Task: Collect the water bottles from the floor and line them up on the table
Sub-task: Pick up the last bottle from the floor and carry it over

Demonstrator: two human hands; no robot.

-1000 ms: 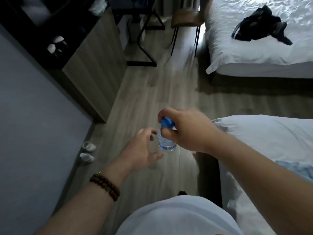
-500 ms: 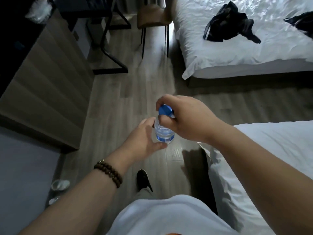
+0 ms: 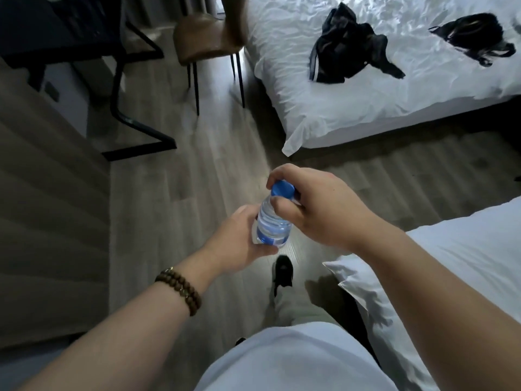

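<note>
Left hand (image 3: 239,241) grips the bottle (image 3: 273,225) low; right hand (image 3: 313,210) pinches its neck. Blue label (image 3: 272,239) unreadable.

Both hands (image 3: 282,221) hold btl (image 3: 273,221) w/ blue cap (image 3: 282,189).

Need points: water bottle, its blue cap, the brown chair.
water bottle (image 3: 273,225), head view, on the clear ribbed body above the label.
blue cap (image 3: 282,189), head view, on the cap's top face.
brown chair (image 3: 201,38), head view, on the seat cushion.
</note>
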